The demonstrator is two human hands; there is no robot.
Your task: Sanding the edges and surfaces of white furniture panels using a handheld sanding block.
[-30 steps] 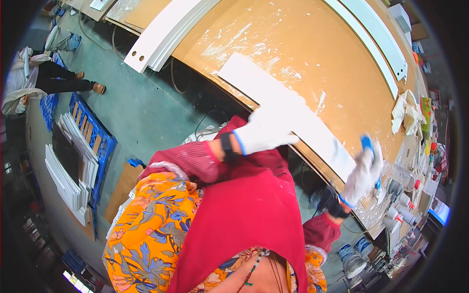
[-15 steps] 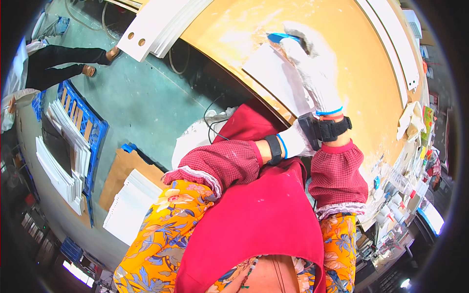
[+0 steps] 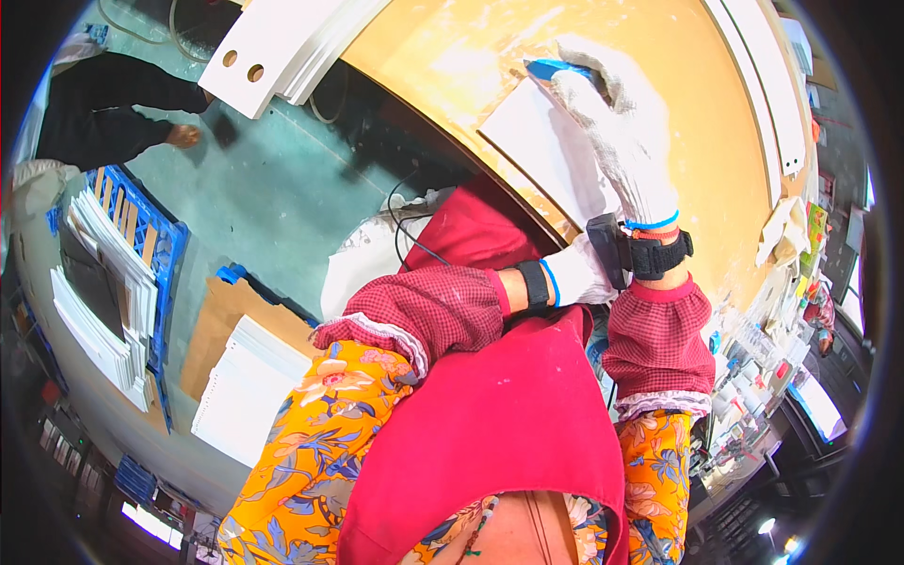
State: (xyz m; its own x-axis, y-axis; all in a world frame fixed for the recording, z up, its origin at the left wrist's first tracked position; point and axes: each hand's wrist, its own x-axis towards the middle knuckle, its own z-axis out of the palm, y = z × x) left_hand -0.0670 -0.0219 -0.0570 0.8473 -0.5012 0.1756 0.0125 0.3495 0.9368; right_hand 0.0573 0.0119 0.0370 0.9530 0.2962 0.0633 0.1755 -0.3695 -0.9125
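A white panel (image 3: 546,141) lies on the tan worktable, along its near left edge. My right hand (image 3: 626,127), in a white knit glove, is closed around a flat blue tool (image 3: 563,70) at the panel's far end. The tool's exact kind does not show. My left hand (image 3: 577,273), gloved too, is by the panel's near end at the table edge. Its fingers are hidden behind the black device strapped to my right wrist (image 3: 650,252).
Stacked white boards with round holes (image 3: 273,56) jut over the table's left side. Long white strips (image 3: 753,75) lie along the right. A blue pallet with white panels (image 3: 141,217) stands on the floor at left. Another person's legs (image 3: 113,104) are beyond it.
My right hand stays at the panel's far end with the blue tool, its position on the panel barely different. The view has shifted slightly. The other person at left has changed stance.
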